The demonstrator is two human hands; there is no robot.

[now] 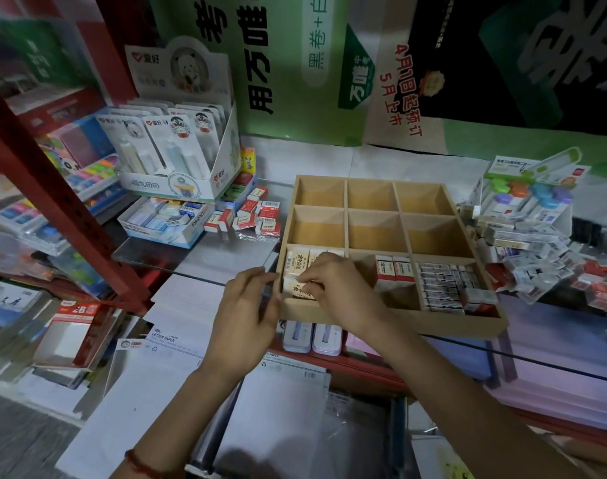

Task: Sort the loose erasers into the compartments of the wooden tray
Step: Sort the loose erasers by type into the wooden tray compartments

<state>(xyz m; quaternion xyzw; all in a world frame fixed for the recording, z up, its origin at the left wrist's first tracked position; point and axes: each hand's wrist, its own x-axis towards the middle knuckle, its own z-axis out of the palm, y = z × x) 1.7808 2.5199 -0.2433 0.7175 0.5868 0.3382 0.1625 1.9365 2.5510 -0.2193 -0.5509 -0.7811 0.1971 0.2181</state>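
Because the cream eraser [296, 291] was going in beside an already packed row in the near-left compartment of the wooden tray [398, 319], I judged that a crooked push could tip its neighbours or pop it back out, and might slide the tray. My right hand [336, 292] reached across with fingertips and thumb pinched on that eraser. My left hand [246, 305] lay at the tray's near-left corner, fingers against the wall, though I could not tell whether they gripped it.

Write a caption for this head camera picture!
Right hand pinches a cream eraser in the tray's near-left compartment, left hand at its edge.
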